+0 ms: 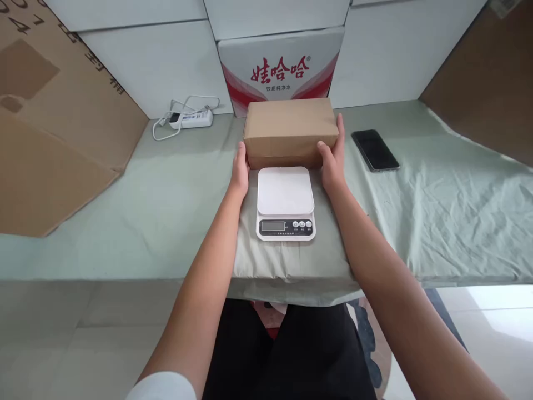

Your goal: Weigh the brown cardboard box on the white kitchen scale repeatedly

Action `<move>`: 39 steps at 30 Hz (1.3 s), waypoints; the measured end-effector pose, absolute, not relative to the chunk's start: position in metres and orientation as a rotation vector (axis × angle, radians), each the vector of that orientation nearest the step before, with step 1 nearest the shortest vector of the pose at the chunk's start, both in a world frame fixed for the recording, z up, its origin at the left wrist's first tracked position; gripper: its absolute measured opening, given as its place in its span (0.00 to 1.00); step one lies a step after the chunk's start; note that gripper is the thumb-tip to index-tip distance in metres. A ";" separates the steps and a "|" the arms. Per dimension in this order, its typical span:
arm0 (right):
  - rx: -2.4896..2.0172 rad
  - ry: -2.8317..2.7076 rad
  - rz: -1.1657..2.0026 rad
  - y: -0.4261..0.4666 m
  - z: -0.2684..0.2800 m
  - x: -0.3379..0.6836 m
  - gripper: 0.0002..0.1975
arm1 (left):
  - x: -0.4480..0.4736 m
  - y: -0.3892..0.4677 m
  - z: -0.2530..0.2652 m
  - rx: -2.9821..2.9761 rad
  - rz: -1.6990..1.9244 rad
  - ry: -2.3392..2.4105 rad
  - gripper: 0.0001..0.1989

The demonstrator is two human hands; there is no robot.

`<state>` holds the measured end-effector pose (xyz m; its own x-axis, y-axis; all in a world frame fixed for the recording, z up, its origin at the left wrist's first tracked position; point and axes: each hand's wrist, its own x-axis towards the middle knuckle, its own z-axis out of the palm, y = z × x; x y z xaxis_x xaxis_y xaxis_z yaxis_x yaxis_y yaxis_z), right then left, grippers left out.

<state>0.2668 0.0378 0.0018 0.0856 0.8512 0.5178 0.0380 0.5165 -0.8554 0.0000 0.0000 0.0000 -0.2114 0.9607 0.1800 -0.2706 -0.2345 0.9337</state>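
Observation:
A brown cardboard box [290, 130] sits on the cloth-covered table just behind a white digital kitchen scale [285, 201]. My left hand [240, 171] presses against the box's left end, and my right hand [332, 158] wraps its right end, fingers up along the side. Both hands grip the box between them. The scale's platform is bare and its display looks blank.
A black phone [375, 150] lies face up to the right of the box. A white power strip [190, 118] with its cable lies at the back left. A red-and-white printed carton [281, 69] stands behind the box. Big cardboard sheets [54, 122] lean at left and right.

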 end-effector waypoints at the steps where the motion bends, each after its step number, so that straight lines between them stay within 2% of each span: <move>1: -0.851 -1.369 0.729 0.038 0.001 0.268 0.55 | 0.000 0.000 -0.001 1.035 1.625 1.011 0.46; 10: -0.866 -1.458 0.684 0.033 0.001 0.270 0.53 | -0.001 -0.001 -0.004 1.078 1.656 1.058 0.44; 20: -0.901 -1.397 0.775 0.023 0.014 0.264 0.47 | -0.003 0.001 -0.004 1.097 1.653 1.114 0.46; 28: -0.906 -1.450 0.719 0.024 0.011 0.267 0.51 | -0.003 -0.001 -0.005 1.113 1.644 1.141 0.45; 39: -0.922 -1.481 0.720 0.026 0.008 0.270 0.48 | -0.003 -0.004 -0.005 1.109 1.646 1.155 0.45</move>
